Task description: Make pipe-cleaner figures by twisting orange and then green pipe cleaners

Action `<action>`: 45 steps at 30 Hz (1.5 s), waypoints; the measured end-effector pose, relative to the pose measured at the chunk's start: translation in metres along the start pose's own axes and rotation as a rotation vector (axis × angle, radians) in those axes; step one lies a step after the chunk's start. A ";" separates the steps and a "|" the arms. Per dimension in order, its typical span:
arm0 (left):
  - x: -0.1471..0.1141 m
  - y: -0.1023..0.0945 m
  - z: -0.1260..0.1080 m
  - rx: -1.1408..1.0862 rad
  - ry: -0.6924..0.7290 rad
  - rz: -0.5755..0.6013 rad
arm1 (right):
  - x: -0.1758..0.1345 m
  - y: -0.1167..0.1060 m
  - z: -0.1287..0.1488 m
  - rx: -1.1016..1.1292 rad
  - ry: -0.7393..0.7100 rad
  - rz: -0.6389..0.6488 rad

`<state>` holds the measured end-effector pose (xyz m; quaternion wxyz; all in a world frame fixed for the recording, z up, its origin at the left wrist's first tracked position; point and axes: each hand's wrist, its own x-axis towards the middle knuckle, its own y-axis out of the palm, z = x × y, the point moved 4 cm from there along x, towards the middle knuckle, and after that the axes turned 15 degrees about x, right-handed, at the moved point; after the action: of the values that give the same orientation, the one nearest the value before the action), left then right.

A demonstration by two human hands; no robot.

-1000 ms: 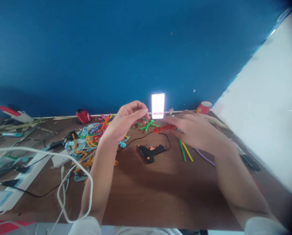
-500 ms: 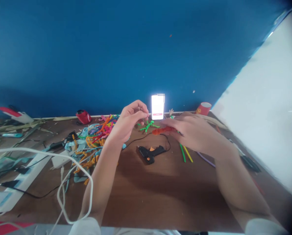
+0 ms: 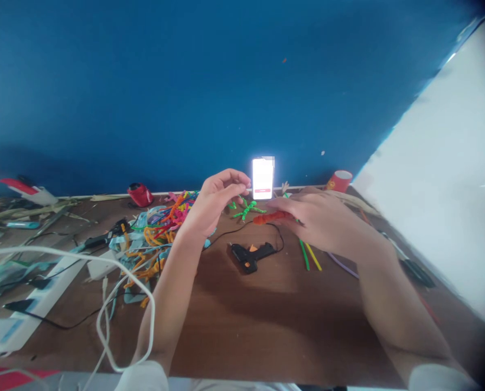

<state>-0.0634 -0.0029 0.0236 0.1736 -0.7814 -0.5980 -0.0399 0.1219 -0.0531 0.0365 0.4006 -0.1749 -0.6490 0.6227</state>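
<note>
My right hand (image 3: pixel 321 220) is closed around a twisted orange-red pipe cleaner piece (image 3: pixel 273 218), which sticks out to the left past the fingers. To its left, my left hand (image 3: pixel 224 196) is raised with thumb and fingertips drawn together; anything between them is too small to make out. Behind the hands a phone (image 3: pixel 262 179) stands upright with a bright screen. A green pipe cleaner figure (image 3: pixel 248 208) lies on the table just below the phone. Nearer to me, between my forearms, is a black glue gun (image 3: pixel 248 257) with an orange trigger.
A tangled heap of coloured pipe cleaners (image 3: pixel 153 239) lies left of my left arm. A white power strip (image 3: pixel 43 298) and a looping white cable (image 3: pixel 153 315) are farther left. Green and yellow stems (image 3: pixel 310 255) lie under my right hand. A red tube (image 3: pixel 340 181) stands behind.
The fingers of my left hand have shifted slightly to the right. My right hand keeps its hold on the orange-red piece, almost still.
</note>
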 end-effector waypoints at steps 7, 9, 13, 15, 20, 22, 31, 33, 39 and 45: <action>0.001 -0.002 0.003 0.044 -0.013 -0.026 | 0.001 0.002 0.000 0.026 0.011 0.022; 0.001 -0.002 0.004 0.066 -0.005 -0.025 | 0.001 0.002 0.000 0.030 0.012 0.023; 0.002 -0.002 0.006 0.114 0.005 -0.026 | 0.000 0.002 0.000 0.037 0.008 0.025; 0.003 -0.002 0.007 0.120 0.012 -0.028 | 0.001 0.002 0.000 0.045 0.007 0.030; 0.004 -0.001 0.007 0.067 0.019 -0.028 | 0.001 0.004 0.000 0.052 0.006 0.046; 0.004 0.000 0.007 0.070 0.026 -0.020 | 0.001 0.003 0.000 0.046 0.008 0.046; 0.004 0.000 0.007 0.144 0.011 0.024 | 0.001 0.004 0.000 0.052 0.013 0.056; 0.004 -0.001 0.007 0.191 0.001 0.042 | 0.001 0.004 -0.001 0.049 0.009 0.049; 0.006 -0.008 0.012 0.215 0.010 -0.040 | 0.001 0.004 0.000 0.042 0.010 0.056; 0.007 -0.008 0.014 0.207 0.020 -0.056 | 0.001 0.004 0.000 0.044 0.013 0.062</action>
<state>-0.0710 0.0101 0.0137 0.2584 -0.7419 -0.6186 0.0094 0.1201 -0.0516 0.0329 0.3893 -0.1902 -0.6266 0.6478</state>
